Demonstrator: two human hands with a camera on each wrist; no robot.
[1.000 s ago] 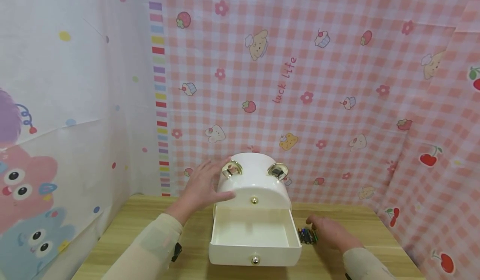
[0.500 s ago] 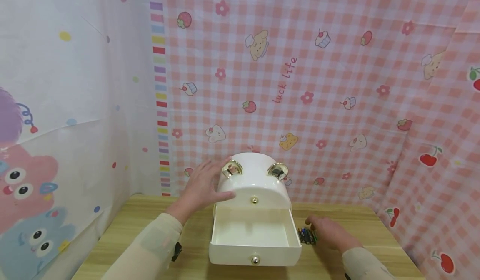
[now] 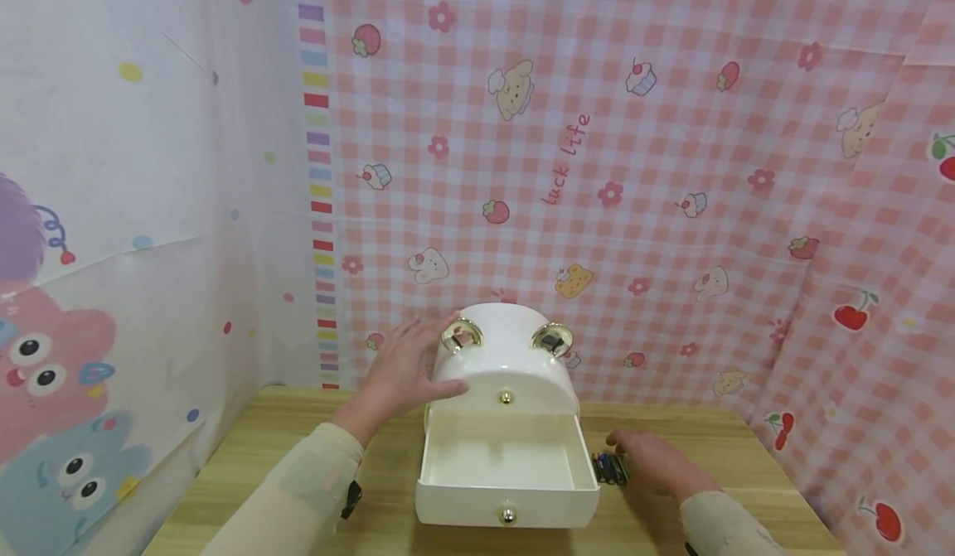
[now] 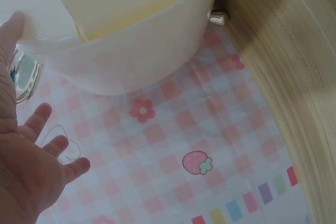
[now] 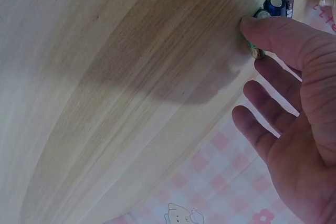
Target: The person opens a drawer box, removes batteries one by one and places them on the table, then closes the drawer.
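Note:
A white storage box [image 3: 510,347] with two gold ear-like ornaments stands on the wooden table, its lower drawer [image 3: 507,506] pulled out and the drawer's white floor showing. My left hand [image 3: 400,371] lies along the box's left side, fingers spread, the thumb against its front; the left wrist view has this hand [image 4: 26,166] beside a gold ornament [image 4: 25,77]. Several batteries [image 3: 610,468] stand in a row right of the drawer. My right hand [image 3: 660,463] is at the row's right end, and in the right wrist view its thumb and forefinger pinch the nearest battery [image 5: 256,51].
The wooden tabletop [image 3: 261,473] extends to both sides of the box. Behind it hangs a pink checked cloth [image 3: 656,125], and a white cloth with cartoon figures [image 3: 52,374] hangs at the left.
My right hand has shifted very slightly left against the batteries, hiding more of the end one. My left hand, the box and its drawer have stayed put.

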